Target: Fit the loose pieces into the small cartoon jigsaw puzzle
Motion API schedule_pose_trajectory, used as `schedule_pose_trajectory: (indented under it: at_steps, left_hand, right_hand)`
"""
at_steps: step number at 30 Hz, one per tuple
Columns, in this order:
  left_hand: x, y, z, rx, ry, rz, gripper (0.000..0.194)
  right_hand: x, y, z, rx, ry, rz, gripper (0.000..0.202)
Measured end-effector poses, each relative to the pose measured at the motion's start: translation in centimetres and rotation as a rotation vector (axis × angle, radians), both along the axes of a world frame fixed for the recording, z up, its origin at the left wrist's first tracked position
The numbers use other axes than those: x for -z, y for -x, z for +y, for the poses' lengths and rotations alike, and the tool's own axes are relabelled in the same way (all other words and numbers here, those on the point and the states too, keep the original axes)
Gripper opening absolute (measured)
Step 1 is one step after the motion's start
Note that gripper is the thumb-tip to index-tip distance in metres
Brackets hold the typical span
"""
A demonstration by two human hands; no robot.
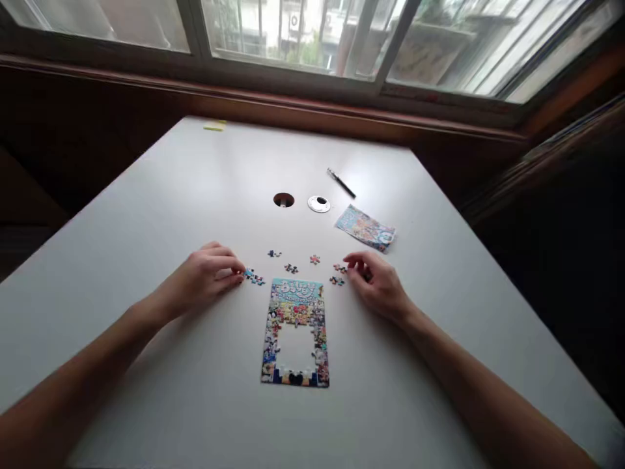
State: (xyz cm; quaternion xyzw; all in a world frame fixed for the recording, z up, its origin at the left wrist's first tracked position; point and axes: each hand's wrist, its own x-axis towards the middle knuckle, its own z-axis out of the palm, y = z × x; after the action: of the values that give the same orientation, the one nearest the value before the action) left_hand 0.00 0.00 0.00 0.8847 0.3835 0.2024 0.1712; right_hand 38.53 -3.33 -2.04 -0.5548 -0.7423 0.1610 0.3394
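A partly assembled jigsaw puzzle lies flat in front of me, its border joined around a bare opening in the middle. My left hand rests on the table left of it, thumb and fingers slightly apart, fingertips at the edge of some loose puzzle pieces. On the other side, my right hand has curled fingers with a gap between index finger and thumb. Its index fingertip is beside a puzzle piece, with another piece just below. Above the puzzle lie a reddish piece and dark pieces.
A printed picture sheet or packet lies beyond my right hand. Farther back are a pen, a round silvery cover and a hole in the white table. Yellow strips lie near the far edge, below the window.
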Motion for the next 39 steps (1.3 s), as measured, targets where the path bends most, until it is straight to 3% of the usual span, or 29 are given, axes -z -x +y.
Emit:
schedule_pose_trajectory:
  at_steps: [6,10,18,26,32,39]
  left_hand:
    - [-1.5,1.5,0.6,-0.031,-0.005,0.06,0.026]
    - [-2.2,3.5,1.3,-0.06,0.126,0.162,0.034]
    - [-1.8,3.1,1.6,-0.051,0.236,0.151,0.022]
    - [-1.6,2.9,1.8,-0.063,0.195,0.182,0.014]
    - [-1.5,2.9,1.9,-0.143,0.118,0.164,0.023]
    - [-1.1,2.9,2.2,-0.158,0.147,0.197,0.019]
  right_hand:
    - [-0.2,-0.2,-0.2,0.007,0.012,0.005,0.019]
    - [-0.2,-0.2,0.0,-0.003,0.011,0.009,0.018]
    - [-0.2,-0.5,0.1,-0.005,0.0,-0.001,0.019]
    - [-0.4,-0.6,0.1,-0.003,-0.006,-0.012,0.018]
    - [-0.3,-0.6,0.2,-0.005,-0.002,-0.002,0.018]
    - [-0.4,-0.7,0.2,-0.005,0.001,-0.014,0.019]
